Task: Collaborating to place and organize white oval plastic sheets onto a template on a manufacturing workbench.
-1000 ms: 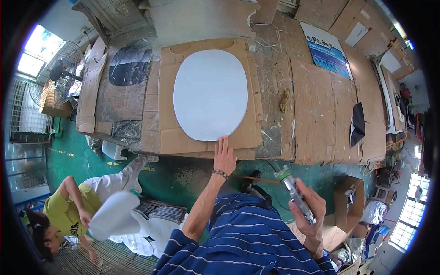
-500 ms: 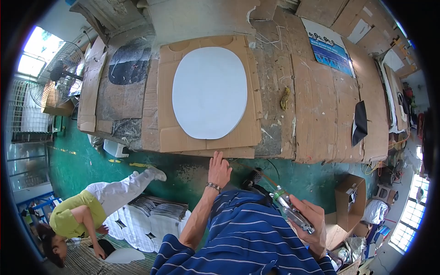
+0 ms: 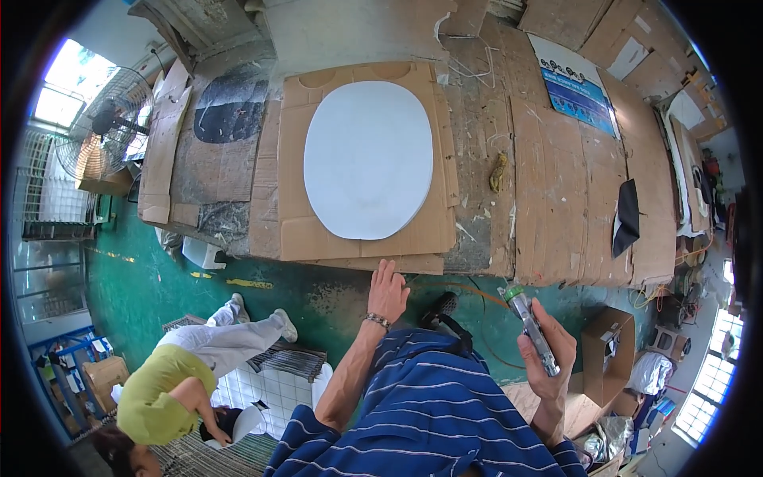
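Note:
A smooth white oval panel (image 3: 368, 159) lies flat on a brown cardboard sheet (image 3: 292, 191) on the worktable. My left hand (image 3: 388, 294) is at the table's front edge, fingers stretched out and holding nothing. Its fingertips meet the lower edge of the cardboard; whether they press on it I cannot tell. In my right hand (image 3: 550, 350) is a silver metal spray gun (image 3: 534, 327) with a green part at its far end. My fingers wrap around its body, off the front of the table. A thin orange-brown hose (image 3: 469, 288) shows near its green end.
A person in a yellow-green shirt (image 3: 171, 389) bends at lower left over white pieces (image 3: 270, 389) on a rack. An open cardboard box (image 3: 604, 358) stands on the right. A black piece (image 3: 626, 219) and a blue printed sheet (image 3: 576, 95) lie on the table's right. A fan (image 3: 103, 121) stands far left.
My right hand has swung the spray gun up and to the right, closer to the table edge. My left hand has barely moved. The other person has shifted right and bent lower.

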Demonstrator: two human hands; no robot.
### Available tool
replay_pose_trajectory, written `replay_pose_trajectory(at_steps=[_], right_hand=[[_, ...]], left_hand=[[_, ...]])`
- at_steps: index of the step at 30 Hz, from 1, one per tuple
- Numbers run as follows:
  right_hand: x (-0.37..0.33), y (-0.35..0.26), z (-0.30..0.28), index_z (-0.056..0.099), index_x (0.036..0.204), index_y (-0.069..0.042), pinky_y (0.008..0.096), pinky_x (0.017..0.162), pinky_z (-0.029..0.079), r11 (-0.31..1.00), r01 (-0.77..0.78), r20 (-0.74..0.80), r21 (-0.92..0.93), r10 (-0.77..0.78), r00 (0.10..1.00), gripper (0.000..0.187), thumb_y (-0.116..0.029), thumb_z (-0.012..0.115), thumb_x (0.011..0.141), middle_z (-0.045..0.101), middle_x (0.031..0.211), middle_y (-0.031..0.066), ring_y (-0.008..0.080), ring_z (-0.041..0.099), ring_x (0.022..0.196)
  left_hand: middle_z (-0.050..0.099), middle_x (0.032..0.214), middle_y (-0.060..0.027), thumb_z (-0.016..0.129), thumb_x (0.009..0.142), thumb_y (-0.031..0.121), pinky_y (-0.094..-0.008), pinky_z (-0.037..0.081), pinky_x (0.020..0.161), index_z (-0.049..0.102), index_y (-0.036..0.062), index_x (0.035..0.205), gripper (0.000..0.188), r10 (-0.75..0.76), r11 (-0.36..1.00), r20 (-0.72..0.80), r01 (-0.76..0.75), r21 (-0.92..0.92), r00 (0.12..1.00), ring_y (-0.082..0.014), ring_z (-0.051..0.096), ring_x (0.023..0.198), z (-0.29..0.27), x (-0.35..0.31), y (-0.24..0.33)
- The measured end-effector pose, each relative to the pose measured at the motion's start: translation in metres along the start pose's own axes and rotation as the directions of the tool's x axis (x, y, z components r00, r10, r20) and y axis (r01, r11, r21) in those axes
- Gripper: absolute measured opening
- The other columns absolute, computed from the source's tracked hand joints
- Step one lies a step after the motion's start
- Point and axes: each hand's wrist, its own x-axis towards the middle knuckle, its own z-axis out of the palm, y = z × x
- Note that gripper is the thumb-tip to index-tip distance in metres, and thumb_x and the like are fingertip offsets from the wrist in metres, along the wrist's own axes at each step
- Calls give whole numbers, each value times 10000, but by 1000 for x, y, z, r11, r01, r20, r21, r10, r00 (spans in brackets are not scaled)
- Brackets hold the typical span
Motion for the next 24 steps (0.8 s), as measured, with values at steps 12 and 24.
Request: replay_pose_trajectory(at_steps=[12, 24], right_hand=[[-19, -11, -16, 657, 1349, 76, 306, 681, 484, 1000, -15, 133, 26, 11, 991, 559, -22, 777, 812, 690, 894, 170, 208, 623, 731], [-32, -10, -22, 631, 1423, 8, 308, 697, 515, 994, -105, -8, 25, 105, 994, 632, 42, 766, 807, 698, 968, 167, 229, 661, 777]], left_hand=[[498, 1529, -258, 760, 885, 168, -552, 338, 1224, 626, 50, 1089, 271, -8, 1000, 5, 8, 13, 1000, -461, 377, 1500, 1, 11, 3], [221, 1705, -305, 718, 937, 415, -617, 172, 1277, 307, -98, 1589, 926, -194, 936, -234, 252, 248, 953, -463, 175, 1598, -17, 86, -9]])
